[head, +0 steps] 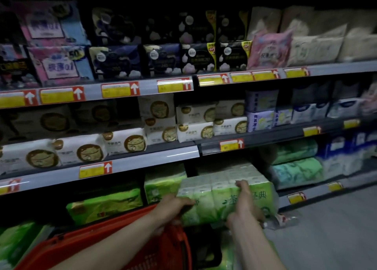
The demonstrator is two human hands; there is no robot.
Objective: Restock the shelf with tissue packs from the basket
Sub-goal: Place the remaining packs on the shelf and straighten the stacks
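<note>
A large green and white tissue pack (216, 196) is held between both hands in front of the lower shelf (312, 194). My left hand (173, 207) grips its lower left end. My right hand (244, 206) grips it further right, fingers hooked over the pack's top edge. The red basket (114, 241) hangs below my left forearm, and another green pack (226, 251) shows inside it. Similar green tissue packs (163, 186) lie on the lower shelf just behind and left of the held pack.
A flatter green pack (104, 204) lies further left on the same shelf. Teal packs (295, 172) and blue and white packs (344, 157) fill the right side. White packs (126, 143) fill the shelf above. Grey floor (326, 229) lies to the right.
</note>
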